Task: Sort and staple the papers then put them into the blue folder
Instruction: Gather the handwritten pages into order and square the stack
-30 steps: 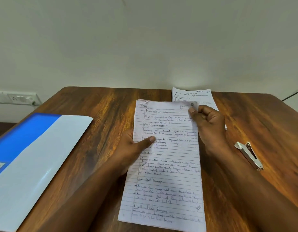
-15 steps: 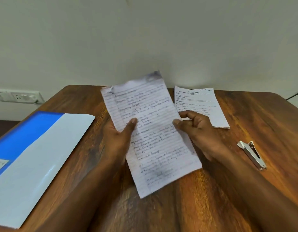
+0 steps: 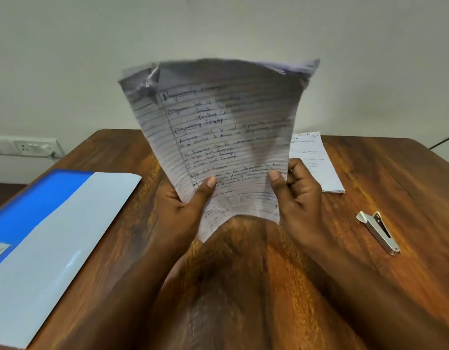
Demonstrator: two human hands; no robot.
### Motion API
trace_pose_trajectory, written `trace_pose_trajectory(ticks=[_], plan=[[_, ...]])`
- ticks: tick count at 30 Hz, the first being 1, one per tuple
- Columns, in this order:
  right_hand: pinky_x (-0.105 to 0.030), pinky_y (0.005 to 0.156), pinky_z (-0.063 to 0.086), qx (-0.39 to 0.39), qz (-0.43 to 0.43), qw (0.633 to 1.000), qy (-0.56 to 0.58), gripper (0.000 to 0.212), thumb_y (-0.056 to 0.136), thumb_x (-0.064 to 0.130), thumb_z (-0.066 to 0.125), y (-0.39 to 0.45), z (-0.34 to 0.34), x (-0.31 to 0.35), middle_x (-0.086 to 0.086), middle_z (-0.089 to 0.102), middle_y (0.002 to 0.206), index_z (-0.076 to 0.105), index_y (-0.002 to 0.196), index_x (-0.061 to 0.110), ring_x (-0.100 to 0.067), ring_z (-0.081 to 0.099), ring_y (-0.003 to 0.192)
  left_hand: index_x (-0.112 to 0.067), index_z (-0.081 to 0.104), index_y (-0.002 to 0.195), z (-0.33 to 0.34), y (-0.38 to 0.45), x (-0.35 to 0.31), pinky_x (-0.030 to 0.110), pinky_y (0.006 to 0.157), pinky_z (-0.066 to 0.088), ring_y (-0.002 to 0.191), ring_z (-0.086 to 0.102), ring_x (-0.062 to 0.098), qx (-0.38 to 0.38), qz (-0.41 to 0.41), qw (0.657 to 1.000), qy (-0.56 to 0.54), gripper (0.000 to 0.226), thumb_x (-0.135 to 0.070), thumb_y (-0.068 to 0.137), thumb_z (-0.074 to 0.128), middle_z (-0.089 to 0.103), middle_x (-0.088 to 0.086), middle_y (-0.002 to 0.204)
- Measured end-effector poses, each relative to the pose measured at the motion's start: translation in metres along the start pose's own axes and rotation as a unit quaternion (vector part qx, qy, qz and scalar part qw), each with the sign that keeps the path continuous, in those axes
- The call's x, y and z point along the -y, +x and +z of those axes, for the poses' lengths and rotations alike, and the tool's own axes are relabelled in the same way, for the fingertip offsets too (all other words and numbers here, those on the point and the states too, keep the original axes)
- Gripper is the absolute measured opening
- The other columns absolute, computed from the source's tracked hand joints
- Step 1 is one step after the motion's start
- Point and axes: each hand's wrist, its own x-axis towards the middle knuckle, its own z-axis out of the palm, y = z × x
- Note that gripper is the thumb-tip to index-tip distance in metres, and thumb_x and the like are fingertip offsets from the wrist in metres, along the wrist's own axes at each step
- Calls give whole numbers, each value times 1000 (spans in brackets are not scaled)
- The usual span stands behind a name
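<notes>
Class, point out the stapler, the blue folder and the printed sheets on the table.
stapler (image 3: 379, 232), head view, on its metal body.
blue folder (image 3: 39, 195), head view, on its blue cover.
printed sheets (image 3: 316, 168), head view, on the top page.

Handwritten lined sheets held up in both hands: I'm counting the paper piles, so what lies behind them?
Behind the handwritten lined sheets, a printed white paper stack lies on the brown wooden table. Its left part is covered; anything else there is hidden.

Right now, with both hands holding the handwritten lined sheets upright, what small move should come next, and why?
Probably tap the lower edge of the handwritten lined sheets on the brown wooden table to square them: the left hand and right hand hold them upright, their top edges look uneven, and the small silver stapler lies untouched.
</notes>
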Motion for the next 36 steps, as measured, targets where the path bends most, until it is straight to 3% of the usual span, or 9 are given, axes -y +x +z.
trace_pose_trajectory(ticks=[3,6,14,18,21,23,26,32,36], plan=[[-27,83,62,20,52,998,-9,21,107,21,52,-10,10,-4,4,72,117,59,127,16,-5,69,109,-22,64,114,5,-4,-7,8,72,56,99,71,-9,-7,2,997,79,21,-6,100,61,77,-24,95],[-46,95,61,44,89,995,-20,30,107,26,55,-13,17,-21,9,69,129,55,137,25,-12,66,122,-23,64,118,4,-6,-1,0,61,48,86,62,-27,3,-50,990,130,19,-13,102,64,69,-27,89],[-33,93,61,35,86,995,-37,28,107,14,53,-8,10,-32,10,71,124,59,134,20,-4,67,117,-9,65,128,3,-5,12,1,63,49,83,64,-24,15,-71,985,159,25,-11,103,61,68,-18,103],[-32,100,58,76,124,988,-55,28,106,11,55,-6,11,-42,14,72,122,64,127,29,-1,67,115,-30,66,118,-6,1,26,13,69,58,99,76,5,11,-121,979,164,21,-14,104,62,76,-10,111],[-24,89,60,84,143,986,0,26,103,5,59,1,3,-35,5,77,116,66,124,18,-8,73,109,-28,66,115,-9,7,26,14,65,59,85,76,2,-4,-138,978,159,19,-14,101,67,76,-9,105],[-30,81,63,76,179,980,38,22,100,4,64,9,-4,-28,-6,80,108,69,121,8,-19,77,100,-24,70,115,-15,13,26,31,79,65,94,78,8,-10,-169,976,134,23,-8,99,69,79,-5,108],[-31,58,60,79,247,963,70,20,97,8,69,17,-19,-19,-16,80,102,73,116,5,-29,75,84,-25,71,112,-24,21,28,54,97,60,106,77,24,-18,-246,967,69,34,4,95,70,80,1,115],[-26,55,60,167,286,933,142,35,88,8,73,29,-44,-12,-26,74,115,72,123,2,-25,75,78,-19,72,111,-29,31,38,53,98,58,107,76,30,-50,-331,942,-14,38,13,91,67,79,5,115],[-29,55,60,187,270,934,136,41,81,7,79,25,-39,-7,-25,74,115,71,121,1,-27,75,79,-15,69,120,-30,31,41,48,88,60,112,73,35,-29,-371,925,-73,42,16,92,61,77,11,121]])
